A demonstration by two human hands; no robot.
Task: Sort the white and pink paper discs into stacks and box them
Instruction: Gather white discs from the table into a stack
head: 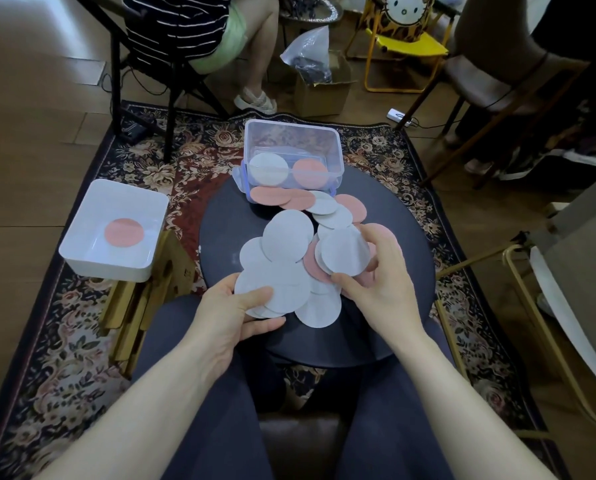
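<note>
My left hand (244,306) grips a fanned bunch of white discs (282,258) over the near side of the round dark table (410,237). My right hand (379,271) pinches a single white disc (345,251) just to the right of that bunch. Loose white and pink discs (324,206) lie scattered on the table behind them. At the table's far edge stands a clear plastic box (293,140) with one white disc (268,169) and one pink disc (311,173) inside. A white tray (82,251) at the left holds a pink disc (124,232).
The white tray rests on a wooden stand (140,306) left of the table. A patterned rug (64,375) covers the floor. A seated person (192,36) and a cardboard box (320,88) are beyond the table. Chairs stand at the right (497,81).
</note>
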